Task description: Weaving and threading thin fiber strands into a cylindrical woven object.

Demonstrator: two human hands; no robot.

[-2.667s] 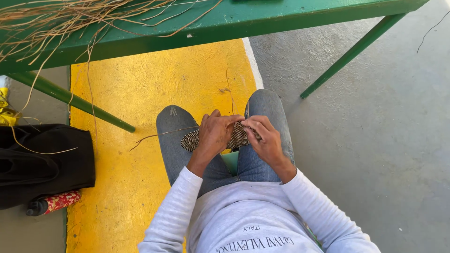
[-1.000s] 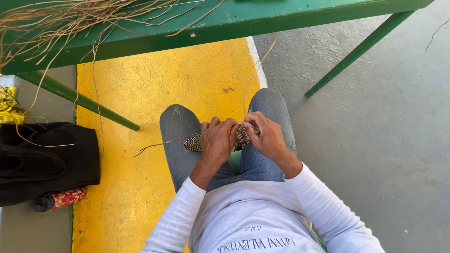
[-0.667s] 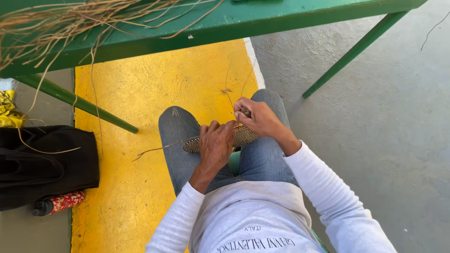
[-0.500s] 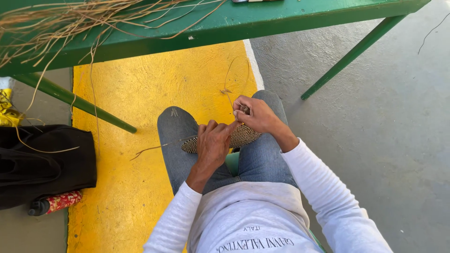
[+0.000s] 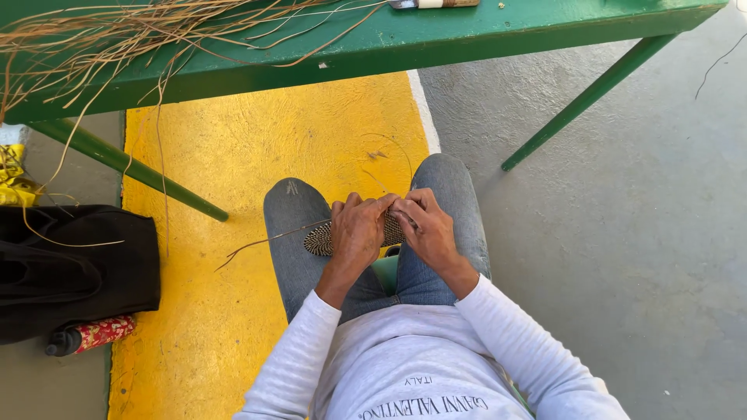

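Seen from above: seated on a low perch, knees apart in blue jeans (image 5: 296,233), sleeves of a pale grey sweatshirt (image 5: 405,365) reaching forward. Held over the lap, between the knees, a small flat woven piece (image 5: 320,239) of dark and pale fibre, oval at its visible left end, the rest hidden behind the fingers. Left hand (image 5: 356,233) curled over the woven piece from above, fingers closed on its upper edge, thumb side toward the body. Right hand (image 5: 426,229) pressed against the left, fingertips pinched tight at the piece's right end; whether a strand sits inside that pinch, impossible to tell. Trailing from the piece's left end, a thin loose strand (image 5: 257,245) running out over the left knee toward the yellow floor strip (image 5: 202,155). Arching above the hands, another fine fibre (image 5: 401,148), faint against the yellow. Ahead, a green metal table (image 5: 436,43) on slanted legs, its top heaped at the left with a bundle of dry straw-coloured fibres (image 5: 132,31), several hanging over the edge. At the table's far edge, a tool with a wrapped handle (image 5: 436,3), only partly in view. On the grey floor at left, a black bag (image 5: 70,264), and just beside it a red patterned bottle (image 5: 97,334) lying on its side.
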